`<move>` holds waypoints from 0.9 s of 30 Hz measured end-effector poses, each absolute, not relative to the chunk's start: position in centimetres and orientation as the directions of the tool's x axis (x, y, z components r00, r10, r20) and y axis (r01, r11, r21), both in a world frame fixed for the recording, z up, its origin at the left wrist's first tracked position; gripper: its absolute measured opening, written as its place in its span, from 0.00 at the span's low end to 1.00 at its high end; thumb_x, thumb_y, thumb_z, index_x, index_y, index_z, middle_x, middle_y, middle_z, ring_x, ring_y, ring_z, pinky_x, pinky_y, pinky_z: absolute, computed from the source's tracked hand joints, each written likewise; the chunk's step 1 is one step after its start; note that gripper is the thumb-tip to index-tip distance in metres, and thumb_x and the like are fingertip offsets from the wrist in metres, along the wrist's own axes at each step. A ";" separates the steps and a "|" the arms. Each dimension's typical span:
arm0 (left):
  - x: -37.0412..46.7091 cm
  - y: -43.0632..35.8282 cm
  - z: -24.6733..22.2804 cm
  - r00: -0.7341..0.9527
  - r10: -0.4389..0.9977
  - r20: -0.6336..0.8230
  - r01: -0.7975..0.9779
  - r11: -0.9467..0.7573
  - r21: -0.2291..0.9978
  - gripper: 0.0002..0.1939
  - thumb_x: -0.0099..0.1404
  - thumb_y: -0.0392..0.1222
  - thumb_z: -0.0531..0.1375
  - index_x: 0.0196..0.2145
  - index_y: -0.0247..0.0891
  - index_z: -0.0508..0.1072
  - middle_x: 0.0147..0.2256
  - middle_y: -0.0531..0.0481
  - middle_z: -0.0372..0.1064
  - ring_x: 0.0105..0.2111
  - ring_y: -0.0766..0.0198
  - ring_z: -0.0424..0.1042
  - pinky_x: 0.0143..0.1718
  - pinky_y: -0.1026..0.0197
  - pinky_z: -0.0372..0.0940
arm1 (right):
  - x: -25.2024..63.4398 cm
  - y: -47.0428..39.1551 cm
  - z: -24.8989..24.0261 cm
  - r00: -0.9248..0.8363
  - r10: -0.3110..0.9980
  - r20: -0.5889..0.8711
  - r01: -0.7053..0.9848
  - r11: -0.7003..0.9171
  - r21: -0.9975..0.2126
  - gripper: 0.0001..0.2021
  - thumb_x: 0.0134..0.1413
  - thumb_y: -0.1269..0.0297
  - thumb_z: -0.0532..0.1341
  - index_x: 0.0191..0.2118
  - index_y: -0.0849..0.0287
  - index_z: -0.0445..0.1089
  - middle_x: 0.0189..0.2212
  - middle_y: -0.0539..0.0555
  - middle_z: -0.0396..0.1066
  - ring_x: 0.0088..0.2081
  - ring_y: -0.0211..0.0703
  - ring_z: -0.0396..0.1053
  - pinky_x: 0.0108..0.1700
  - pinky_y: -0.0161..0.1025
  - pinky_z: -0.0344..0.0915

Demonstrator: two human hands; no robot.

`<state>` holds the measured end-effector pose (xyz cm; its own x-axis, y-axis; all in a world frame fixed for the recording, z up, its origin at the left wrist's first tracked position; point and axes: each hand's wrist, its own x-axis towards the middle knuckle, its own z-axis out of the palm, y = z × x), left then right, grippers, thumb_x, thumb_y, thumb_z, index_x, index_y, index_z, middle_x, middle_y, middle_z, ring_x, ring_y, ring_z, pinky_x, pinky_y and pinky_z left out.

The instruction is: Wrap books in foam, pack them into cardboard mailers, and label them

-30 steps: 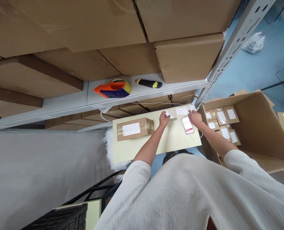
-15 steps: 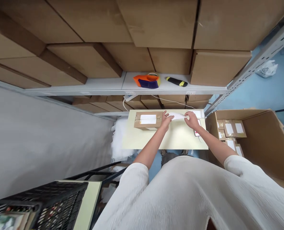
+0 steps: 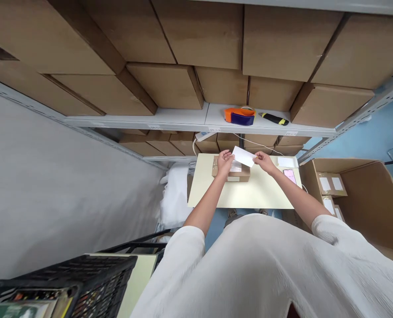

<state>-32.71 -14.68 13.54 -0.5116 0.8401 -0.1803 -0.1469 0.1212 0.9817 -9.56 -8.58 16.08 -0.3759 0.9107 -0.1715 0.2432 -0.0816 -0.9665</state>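
A white paper label [image 3: 243, 156] is stretched between my two hands, tilted above a small cardboard box [image 3: 238, 176]. My left hand [image 3: 225, 161] pinches its left end, fingers partly curled. Its right end is pinched by my right hand [image 3: 263, 162]. The box lies on the pale yellow table [image 3: 262, 192], and a white label on its top is partly hidden by my left hand and the held label.
Right of my hands lie a phone [image 3: 289, 176] and a stack of white labels [image 3: 286, 161]. A tape dispenser [image 3: 240, 116] and a utility knife [image 3: 274, 119] rest on the shelf above. A large carton [image 3: 372, 194] holding labelled boxes stands right; a black crate [image 3: 100, 282] is lower left.
Both hands have brought the label to the left relative to the table, from beside the box to above it. The label now faces me more flatly. The camera view has turned left.
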 end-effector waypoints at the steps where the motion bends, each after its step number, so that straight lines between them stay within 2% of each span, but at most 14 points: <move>1: -33.5 -14.8 13.5 -0.498 0.846 -0.189 -0.138 0.138 0.981 0.21 0.62 0.37 0.71 0.52 0.40 0.76 0.48 0.41 0.81 0.50 0.56 0.80 0.54 0.55 0.74 | -10.2 -8.9 16.1 -0.387 0.905 -0.179 0.232 -0.092 -0.968 0.15 0.49 0.51 0.69 0.36 0.52 0.67 0.28 0.47 0.71 0.32 0.42 0.68 0.39 0.41 0.69; 6: -36.5 -15.6 13.4 -0.444 0.868 -0.225 -0.112 0.195 0.974 0.15 0.62 0.38 0.70 0.47 0.40 0.77 0.37 0.48 0.79 0.39 0.60 0.79 0.49 0.57 0.73 | -13.2 -10.0 15.9 -0.355 0.922 -0.156 0.259 -0.064 -0.964 0.15 0.50 0.51 0.68 0.37 0.52 0.67 0.27 0.45 0.67 0.33 0.42 0.67 0.40 0.42 0.70; 10: -38.1 -16.6 13.5 -0.453 0.872 -0.184 0.013 0.213 0.977 0.12 0.63 0.37 0.69 0.44 0.42 0.76 0.33 0.51 0.77 0.37 0.60 0.78 0.48 0.57 0.71 | -15.1 -10.2 15.3 -0.242 0.957 -0.157 0.361 -0.061 -0.931 0.11 0.52 0.56 0.64 0.40 0.52 0.68 0.28 0.44 0.65 0.32 0.42 0.66 0.40 0.42 0.72; 15: -39.1 -17.8 13.0 -0.457 0.880 -0.128 0.240 0.260 0.935 0.13 0.64 0.36 0.70 0.45 0.47 0.77 0.32 0.53 0.78 0.38 0.55 0.78 0.48 0.54 0.69 | -16.6 -10.6 14.3 -0.158 0.965 -0.210 0.560 -0.088 -0.824 0.17 0.51 0.62 0.61 0.49 0.54 0.72 0.33 0.48 0.73 0.37 0.47 0.73 0.47 0.45 0.74; 19: -39.5 -18.3 11.9 -0.451 0.881 -0.144 0.299 0.301 0.906 0.16 0.61 0.34 0.71 0.45 0.49 0.76 0.31 0.54 0.77 0.40 0.51 0.79 0.54 0.51 0.67 | -17.5 -11.1 13.4 -0.126 0.973 -0.192 0.689 -0.053 -0.723 0.24 0.52 0.64 0.61 0.56 0.54 0.72 0.41 0.52 0.77 0.42 0.48 0.76 0.53 0.46 0.73; 23: -39.5 -18.6 11.0 -0.461 0.870 -0.175 0.326 0.349 0.879 0.15 0.61 0.33 0.70 0.43 0.49 0.75 0.30 0.54 0.76 0.45 0.49 0.79 0.60 0.49 0.63 | -18.1 -11.6 12.1 -0.151 0.975 -0.163 0.729 -0.002 -0.685 0.23 0.54 0.66 0.59 0.57 0.56 0.70 0.42 0.53 0.77 0.42 0.48 0.75 0.53 0.47 0.73; 27: -39.3 -18.8 10.7 -0.446 0.873 -0.199 0.367 0.381 0.848 0.13 0.64 0.33 0.69 0.43 0.48 0.74 0.31 0.52 0.77 0.48 0.47 0.79 0.61 0.48 0.61 | -18.1 -12.0 10.8 -0.178 0.976 -0.128 0.729 0.043 -0.683 0.22 0.55 0.68 0.58 0.56 0.56 0.69 0.42 0.54 0.75 0.42 0.49 0.74 0.53 0.49 0.74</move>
<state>-39.32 -18.85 10.71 -0.4456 0.8727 -0.1995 0.3672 0.3814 0.8484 -18.08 -12.00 10.83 -0.1782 0.9756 -0.1282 0.7291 0.0434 -0.6830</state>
